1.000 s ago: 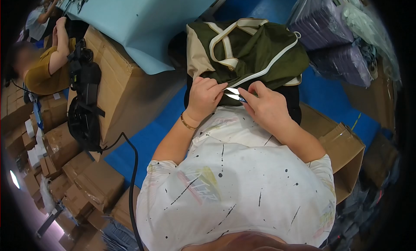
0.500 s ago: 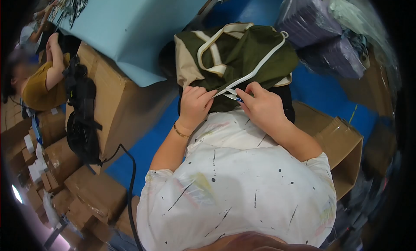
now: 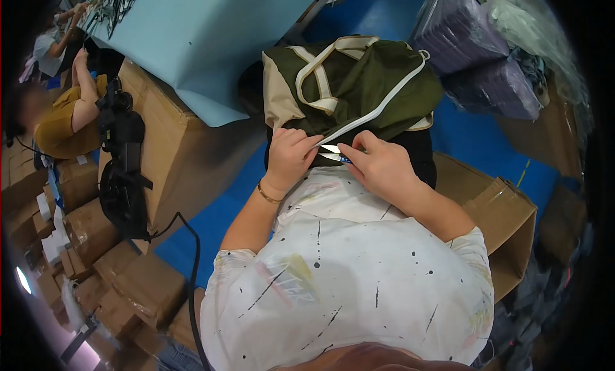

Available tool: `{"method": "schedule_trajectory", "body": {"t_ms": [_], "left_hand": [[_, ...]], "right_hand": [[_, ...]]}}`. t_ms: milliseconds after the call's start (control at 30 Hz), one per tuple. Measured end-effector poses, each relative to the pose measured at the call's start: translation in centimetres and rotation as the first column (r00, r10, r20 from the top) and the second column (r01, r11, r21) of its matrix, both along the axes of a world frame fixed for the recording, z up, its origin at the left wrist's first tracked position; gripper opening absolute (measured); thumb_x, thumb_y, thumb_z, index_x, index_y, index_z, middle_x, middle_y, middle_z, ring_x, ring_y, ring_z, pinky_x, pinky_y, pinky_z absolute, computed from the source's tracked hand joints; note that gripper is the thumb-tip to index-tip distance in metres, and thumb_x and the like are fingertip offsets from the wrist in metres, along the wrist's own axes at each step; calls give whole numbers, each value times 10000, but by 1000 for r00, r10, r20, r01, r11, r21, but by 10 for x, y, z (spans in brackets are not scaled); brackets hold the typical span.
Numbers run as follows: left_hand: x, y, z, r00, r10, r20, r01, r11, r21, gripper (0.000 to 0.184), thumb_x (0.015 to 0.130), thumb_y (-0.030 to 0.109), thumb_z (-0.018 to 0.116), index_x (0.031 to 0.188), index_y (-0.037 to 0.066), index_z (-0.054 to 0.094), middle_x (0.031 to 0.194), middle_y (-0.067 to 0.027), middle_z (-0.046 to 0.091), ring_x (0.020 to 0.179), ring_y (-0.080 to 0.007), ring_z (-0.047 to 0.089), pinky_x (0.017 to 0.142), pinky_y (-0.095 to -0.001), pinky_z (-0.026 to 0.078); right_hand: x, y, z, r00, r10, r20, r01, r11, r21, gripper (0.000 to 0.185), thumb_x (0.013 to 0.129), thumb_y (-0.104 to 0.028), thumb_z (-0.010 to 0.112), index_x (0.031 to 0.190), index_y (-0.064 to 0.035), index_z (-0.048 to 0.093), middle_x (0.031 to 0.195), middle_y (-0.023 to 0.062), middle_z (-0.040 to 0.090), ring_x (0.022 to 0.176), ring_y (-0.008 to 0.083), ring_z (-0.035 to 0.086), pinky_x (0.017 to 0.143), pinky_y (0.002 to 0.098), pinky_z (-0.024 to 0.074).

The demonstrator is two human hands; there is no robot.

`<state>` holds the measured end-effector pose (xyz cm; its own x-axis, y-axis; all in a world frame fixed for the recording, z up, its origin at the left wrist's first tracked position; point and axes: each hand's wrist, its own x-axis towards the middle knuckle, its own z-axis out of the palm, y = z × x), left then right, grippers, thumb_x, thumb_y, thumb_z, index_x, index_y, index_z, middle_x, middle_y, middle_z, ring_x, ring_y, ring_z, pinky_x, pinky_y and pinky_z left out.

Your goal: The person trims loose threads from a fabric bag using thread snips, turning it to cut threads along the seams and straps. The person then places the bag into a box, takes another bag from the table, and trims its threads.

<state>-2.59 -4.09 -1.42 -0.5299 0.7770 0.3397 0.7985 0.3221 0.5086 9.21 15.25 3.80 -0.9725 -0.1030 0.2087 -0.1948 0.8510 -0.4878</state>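
Observation:
A dark green bag (image 3: pixel 359 82) with a beige end panel, white-and-tan straps and a white zipper strip (image 3: pixel 384 105) lies across the lap. My left hand (image 3: pixel 291 156) pinches the bag's edge at the lower end of the white strip. In my right hand (image 3: pixel 381 166) are small scissors (image 3: pixel 332 154) with a blue part near the fingers. Their two bright blades are spread apart and point left, toward my left fingertips, just below the white strip. Whether the blades touch the bag, I cannot tell.
A light blue covered table (image 3: pixel 205 44) stands ahead on the left, beside a cardboard box (image 3: pixel 160 102) with black straps. Purple wrapped bundles (image 3: pixel 461 38) are at upper right. An open carton (image 3: pixel 506 211) stands right. A person in mustard (image 3: pixel 70 121) is at far left.
The view has shifted. Over the last half second, the scissors in my right hand have moved slightly down and left, off the white strip. My left hand keeps its pinch on the bag's edge.

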Motion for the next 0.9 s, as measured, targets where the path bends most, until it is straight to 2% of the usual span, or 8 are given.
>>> {"method": "schedule_trajectory", "body": {"t_ms": [533,667,733,767,800,833,867,900], "left_hand": [[1,-1,0,999,1,-35,-1,1000,-7,261,631,63,732,887,99,697,684,-8,525,669,-195,532,649,-332,380],[-1,-2,0,1000,5,27,-5,1000,5,208,657,82,746,861,101,706,652,-12,509,646,-198,524,657,-334,378],[-4,-3,3,997,8,74,-9,1000,9,157,696,98,749,846,81,705,637,-29,501,626,-206,511,637,-332,380],[-6,-3,4,995,8,96,-9,1000,11,136,716,106,751,839,71,704,629,-38,498,616,-210,505,627,-330,381],[-8,-3,3,972,40,231,-44,999,11,123,736,109,744,839,59,701,626,-47,497,603,-213,497,607,-329,380],[-9,-4,2,930,72,361,-79,997,5,114,756,112,738,840,48,697,624,-56,497,590,-217,489,587,-328,378],[-11,-6,0,870,102,482,-113,994,-7,110,775,116,731,840,36,694,622,-65,496,577,-220,480,567,-327,377],[-19,-11,-13,880,68,470,-100,994,44,123,822,125,704,863,10,685,642,-82,524,564,-199,491,529,-305,380]], "right_hand": [[-4,-2,-5,996,-84,13,83,995,49,272,727,-140,703,994,-90,692,824,34,551,652,182,602,547,305,498],[-4,30,6,969,-182,170,194,979,-58,284,764,-145,727,1044,-134,682,881,43,589,735,217,623,595,321,504],[-5,56,-4,937,-328,118,342,931,-128,295,794,-147,716,1085,-119,676,869,52,593,750,210,620,645,294,493],[-5,71,-11,900,-389,196,429,868,-250,302,801,-174,720,1092,-105,673,892,64,609,767,209,617,679,301,494],[-5,88,-21,857,-434,277,512,780,-361,314,809,-201,724,1099,-90,671,915,75,625,783,209,615,713,308,495],[0,104,-47,813,-458,358,582,635,-509,303,823,-187,717,1095,-64,668,889,62,628,767,135,576,730,275,471],[3,116,-57,796,-488,359,603,582,-546,293,832,-203,711,1078,-49,669,834,39,631,766,102,556,719,254,460],[7,125,-67,760,-531,375,647,561,-517,268,834,-217,710,1032,-42,667,795,26,618,750,96,546,706,245,450]]}}
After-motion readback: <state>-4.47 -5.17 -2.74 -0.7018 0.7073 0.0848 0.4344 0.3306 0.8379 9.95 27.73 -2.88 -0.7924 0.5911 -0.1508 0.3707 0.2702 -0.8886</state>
